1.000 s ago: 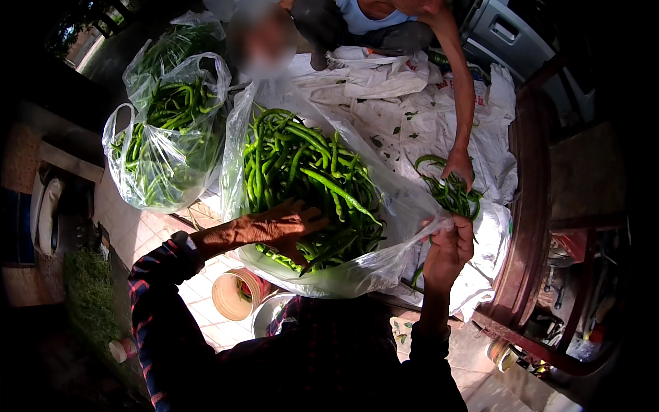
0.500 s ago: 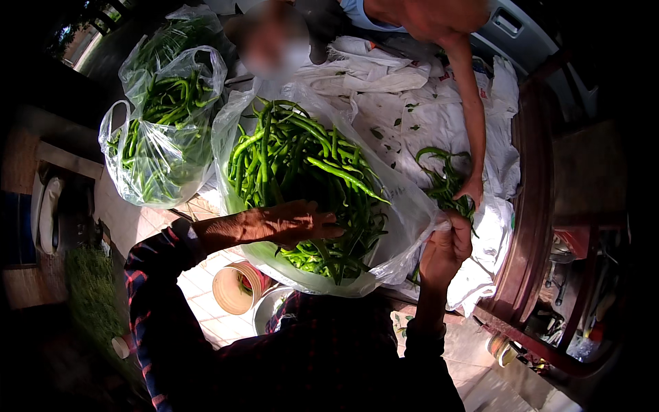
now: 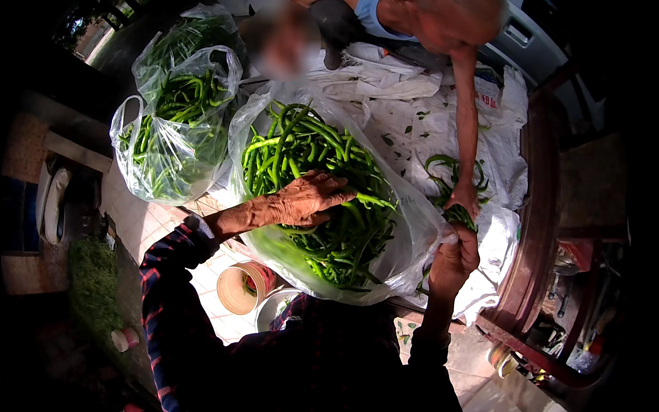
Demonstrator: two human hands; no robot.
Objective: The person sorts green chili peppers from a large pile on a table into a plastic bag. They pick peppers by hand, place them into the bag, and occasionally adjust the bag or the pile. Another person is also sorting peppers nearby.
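Observation:
A large clear plastic bag (image 3: pixel 412 237) full of long green chili peppers (image 3: pixel 295 147) stands open in front of me. My left hand (image 3: pixel 310 199) lies over the heap, palm down. Its fingers stretch to the right, and the index fingertip meets one bright pepper (image 3: pixel 374 200); what lies under the palm is hidden. At the bag's right side, my right hand (image 3: pixel 454 255) is closed on the bag's gathered rim and pulls it outward. Just beyond that hand, another person's hand (image 3: pixel 463 197) reaches down to a small pile of peppers (image 3: pixel 443 165) on the white sheet.
Filled bags of peppers (image 3: pixel 175 154) stand at the left. White sheeting (image 3: pixel 384 89) with loose leaves covers the surface ahead. Below the bag are a round tub (image 3: pixel 233 288) and a metal basin (image 3: pixel 268 312). A dark red wooden frame (image 3: pixel 525 268) edges the right side.
My left hand has moved up and away from me, from the heap's near part to its middle. My right hand keeps hold of the bag's rim. The view has shifted slightly.

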